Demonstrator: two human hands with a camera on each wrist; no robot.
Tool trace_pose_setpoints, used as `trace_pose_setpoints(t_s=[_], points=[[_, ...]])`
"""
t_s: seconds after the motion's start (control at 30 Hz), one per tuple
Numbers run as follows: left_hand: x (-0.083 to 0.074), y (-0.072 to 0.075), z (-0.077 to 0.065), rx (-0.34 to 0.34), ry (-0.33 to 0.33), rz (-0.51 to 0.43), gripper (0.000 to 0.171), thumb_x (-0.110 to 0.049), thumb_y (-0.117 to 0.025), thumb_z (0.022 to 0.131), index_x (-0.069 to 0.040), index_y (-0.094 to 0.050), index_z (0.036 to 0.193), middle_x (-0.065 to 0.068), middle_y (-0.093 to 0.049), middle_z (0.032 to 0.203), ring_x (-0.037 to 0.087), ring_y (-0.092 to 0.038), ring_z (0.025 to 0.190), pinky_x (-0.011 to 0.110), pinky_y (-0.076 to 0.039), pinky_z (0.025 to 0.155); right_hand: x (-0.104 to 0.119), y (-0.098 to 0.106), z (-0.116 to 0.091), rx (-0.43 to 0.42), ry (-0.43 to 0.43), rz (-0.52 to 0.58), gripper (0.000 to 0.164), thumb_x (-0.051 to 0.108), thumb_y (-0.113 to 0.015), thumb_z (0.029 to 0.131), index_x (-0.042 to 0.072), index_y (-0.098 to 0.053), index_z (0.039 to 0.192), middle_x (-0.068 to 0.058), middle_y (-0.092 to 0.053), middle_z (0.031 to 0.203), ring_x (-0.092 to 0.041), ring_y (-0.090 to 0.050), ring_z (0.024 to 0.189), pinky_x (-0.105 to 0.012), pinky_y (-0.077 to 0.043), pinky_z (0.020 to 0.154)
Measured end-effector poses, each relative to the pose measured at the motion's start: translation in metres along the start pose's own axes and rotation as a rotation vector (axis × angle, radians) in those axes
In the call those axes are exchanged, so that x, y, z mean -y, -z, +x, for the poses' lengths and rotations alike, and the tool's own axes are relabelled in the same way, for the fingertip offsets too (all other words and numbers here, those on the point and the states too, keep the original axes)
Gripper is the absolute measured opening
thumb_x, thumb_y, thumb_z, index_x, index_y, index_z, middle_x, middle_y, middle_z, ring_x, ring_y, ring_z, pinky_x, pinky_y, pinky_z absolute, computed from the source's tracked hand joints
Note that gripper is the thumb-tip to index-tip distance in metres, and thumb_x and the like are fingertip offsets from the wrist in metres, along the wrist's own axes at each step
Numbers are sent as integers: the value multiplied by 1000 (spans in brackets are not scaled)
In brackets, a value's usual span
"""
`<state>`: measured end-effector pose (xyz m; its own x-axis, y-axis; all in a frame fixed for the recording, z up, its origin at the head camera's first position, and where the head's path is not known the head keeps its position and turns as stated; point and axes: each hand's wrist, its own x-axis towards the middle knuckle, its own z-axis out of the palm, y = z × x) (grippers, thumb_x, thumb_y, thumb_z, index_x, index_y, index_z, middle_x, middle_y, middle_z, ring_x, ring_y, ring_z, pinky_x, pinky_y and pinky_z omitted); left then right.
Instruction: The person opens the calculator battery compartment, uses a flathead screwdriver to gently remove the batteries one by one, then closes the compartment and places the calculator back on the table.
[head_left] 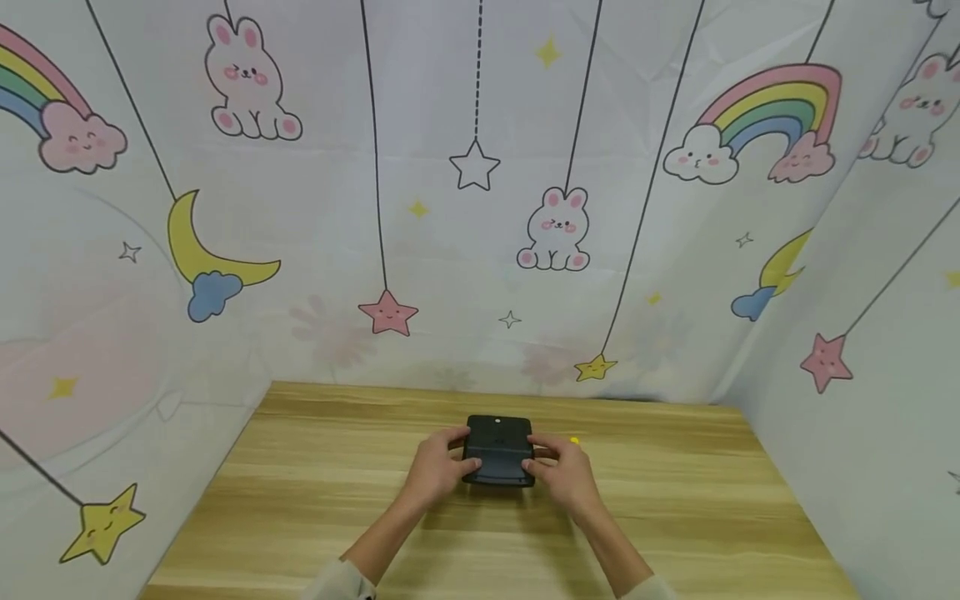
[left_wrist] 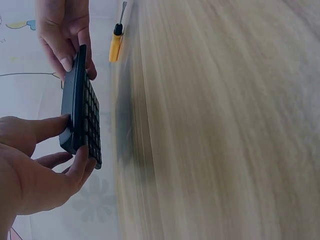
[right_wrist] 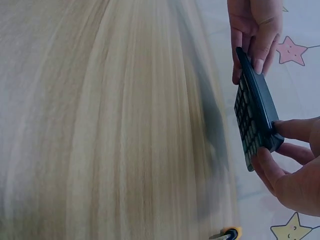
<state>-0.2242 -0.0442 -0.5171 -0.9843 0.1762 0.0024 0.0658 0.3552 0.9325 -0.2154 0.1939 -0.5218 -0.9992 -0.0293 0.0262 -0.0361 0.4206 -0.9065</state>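
Note:
A black calculator (head_left: 498, 450) is held above the table, its plain back facing up and its keys facing down. Both wrist views show the rows of keys on the underside of the calculator (left_wrist: 75, 110) (right_wrist: 257, 105). My left hand (head_left: 438, 462) grips its left edge, thumb on the back and fingers beneath. On the opposite edge, my right hand (head_left: 566, 475) pinches it the same way. Behind my right hand lies a screwdriver (left_wrist: 116, 40) with a yellow and black handle; in the head view the hand hides most of it.
The wood-grain table (head_left: 315, 500) spreads beneath both hands. White cloth (head_left: 465, 250) printed with rabbits, stars and rainbows hangs behind it and along both sides.

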Motion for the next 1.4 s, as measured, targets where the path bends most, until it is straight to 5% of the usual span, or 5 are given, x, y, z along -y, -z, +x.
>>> trace_pose_setpoints(t_s=[0.27, 0.5, 1.4], points=[[4, -6, -2, 10, -47, 90, 59, 3, -79, 94, 9, -55, 148, 33, -54, 147, 46, -70, 115, 34, -63, 81, -6, -7, -2, -17, 25, -86, 44, 3, -82, 92, -1, -71, 134, -22, -65, 136, -38, -68, 118, -42, -63, 88], [5, -6, 1, -31, -90, 271, 55, -4, -84, 91, 7, -64, 140, 28, -60, 143, 44, -59, 132, 53, -53, 103, -10, -10, 0, -14, 52, -114, 44, 4, -83, 91, -4, -71, 133, -22, -70, 129, -37, -70, 114, -45, -62, 89], [25, -10, 6, -42, -127, 365, 52, -7, -88, 87, 8, -68, 132, 27, -64, 134, 45, -61, 128, 57, -49, 108, -26, -22, 3, -31, 68, -208, 43, 9, -86, 89, 0, -74, 129, -13, -76, 116, -34, -69, 114, -56, -53, 101]])
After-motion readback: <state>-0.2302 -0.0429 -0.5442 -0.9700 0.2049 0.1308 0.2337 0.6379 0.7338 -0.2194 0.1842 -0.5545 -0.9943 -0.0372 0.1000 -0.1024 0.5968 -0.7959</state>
